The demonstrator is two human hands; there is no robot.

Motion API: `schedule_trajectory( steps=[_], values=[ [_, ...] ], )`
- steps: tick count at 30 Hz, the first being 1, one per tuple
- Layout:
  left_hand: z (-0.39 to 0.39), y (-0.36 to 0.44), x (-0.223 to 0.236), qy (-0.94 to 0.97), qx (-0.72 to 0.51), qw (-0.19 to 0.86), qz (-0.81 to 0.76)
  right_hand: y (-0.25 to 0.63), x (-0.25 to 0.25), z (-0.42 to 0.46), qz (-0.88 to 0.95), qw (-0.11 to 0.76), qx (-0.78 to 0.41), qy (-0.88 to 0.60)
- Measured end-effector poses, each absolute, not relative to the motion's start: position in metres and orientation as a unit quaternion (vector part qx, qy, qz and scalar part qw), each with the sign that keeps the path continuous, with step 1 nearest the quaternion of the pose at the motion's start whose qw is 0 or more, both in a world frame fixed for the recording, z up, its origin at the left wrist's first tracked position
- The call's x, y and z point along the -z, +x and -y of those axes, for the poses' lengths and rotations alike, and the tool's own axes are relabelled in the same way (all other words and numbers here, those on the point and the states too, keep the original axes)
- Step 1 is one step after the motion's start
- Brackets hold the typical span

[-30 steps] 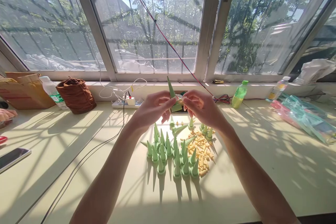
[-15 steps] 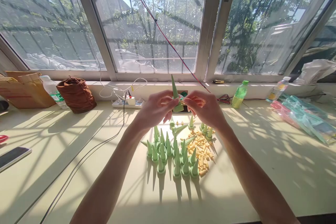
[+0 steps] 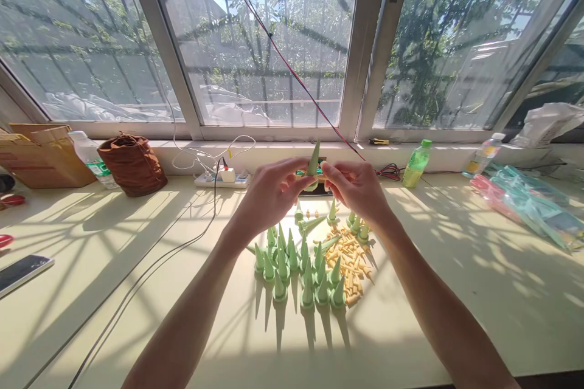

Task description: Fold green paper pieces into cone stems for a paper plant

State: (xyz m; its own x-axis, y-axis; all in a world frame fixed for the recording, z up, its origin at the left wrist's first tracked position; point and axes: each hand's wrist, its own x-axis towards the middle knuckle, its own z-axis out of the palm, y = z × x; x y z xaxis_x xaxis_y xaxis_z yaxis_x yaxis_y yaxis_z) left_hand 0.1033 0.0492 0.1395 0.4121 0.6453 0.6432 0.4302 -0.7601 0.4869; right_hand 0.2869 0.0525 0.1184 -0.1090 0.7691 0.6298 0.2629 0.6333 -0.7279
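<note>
My left hand pinches a green cone with a wider base, its tip pointing up, above the far part of the table. Close to the cone's right side is my right hand, thumb and fingers pressed together; whatever they hold is too small to make out. Below the hands stand several similar green cones, most upright with tips up, and one green cone lies on its side. A heap of small tan pointed pieces spreads to the right of the cones.
A white power strip with cables lies along the sill. At left are a brown pouch, a clear bottle, a cardboard box and a phone. A green bottle and plastic bags lie right.
The cone in my left hand has shifted slightly right and lower, and now leans to the right instead of to the left. My right hand stays close beside it.
</note>
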Motion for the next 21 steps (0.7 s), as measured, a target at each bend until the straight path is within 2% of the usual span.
schedule_trajectory(
  steps=[4,12,21],
  values=[
    [-0.051,0.101,-0.14,0.812,-0.435,0.176,-0.347,0.287,-0.118,-0.053,0.715,0.564,-0.218,-0.351],
    [-0.055,0.092,-0.144,0.753,-0.417,0.384,-0.333,0.292,-0.12,-0.053,0.763,0.535,-0.129,-0.339],
    [-0.058,0.091,-0.142,0.729,-0.404,0.449,-0.324,0.293,-0.12,-0.053,0.794,0.523,-0.06,-0.303]
  ],
)
